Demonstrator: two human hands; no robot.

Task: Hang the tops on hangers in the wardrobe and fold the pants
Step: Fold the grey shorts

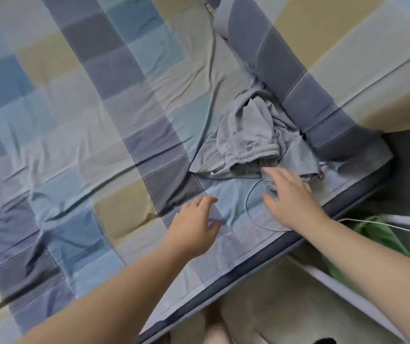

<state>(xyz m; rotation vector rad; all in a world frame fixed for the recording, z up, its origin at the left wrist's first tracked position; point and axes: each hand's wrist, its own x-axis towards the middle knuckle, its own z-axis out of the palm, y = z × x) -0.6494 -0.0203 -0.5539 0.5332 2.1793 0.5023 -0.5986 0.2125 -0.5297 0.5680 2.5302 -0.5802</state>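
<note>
A crumpled pile of light grey-blue clothing (246, 135) lies on the bed near its right edge; an elastic waistband shows on top. My right hand (288, 194) hovers just below the pile, fingers spread and relaxed, fingertips at the pile's lower edge. My left hand (194, 227) is lower and to the left, over the sheet, fingers loosely extended and holding nothing. A thin white cable (248, 207) curves on the sheet between the hands. No hanger or wardrobe is in view.
The bed is covered with a blue, grey and tan checked sheet (74, 120). A pillow in the same pattern (285, 70) lies behind the pile. To the right of the bed edge sits a white-rimmed bin holding green fabric (377, 234). Beige floor lies below.
</note>
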